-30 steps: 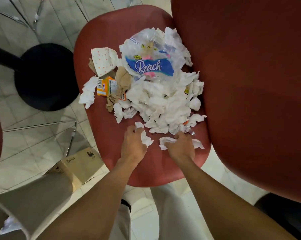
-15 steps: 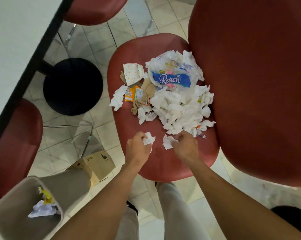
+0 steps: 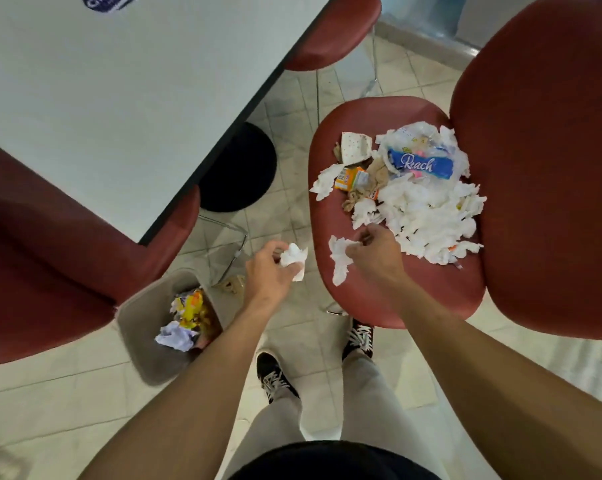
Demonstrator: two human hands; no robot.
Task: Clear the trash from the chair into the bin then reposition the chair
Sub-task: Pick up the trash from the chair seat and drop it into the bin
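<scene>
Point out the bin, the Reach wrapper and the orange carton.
bin [image 3: 133,336]: head view, on the bare grey inner wall left of the trash.
Reach wrapper [image 3: 420,164]: head view, on the blue printed band.
orange carton [image 3: 349,177]: head view, on its orange face, left of the pile.

Soft, even indoor light, fairly bright, with no hard shadows. The white table [image 3: 126,98] left of the fingers looks flat and slightly washed out. Beyond the fingers, the tissues [image 3: 431,216] nearly blow out to white. Wide-angle bending curves the edges; the forearms loom large and slightly soft.
</scene>
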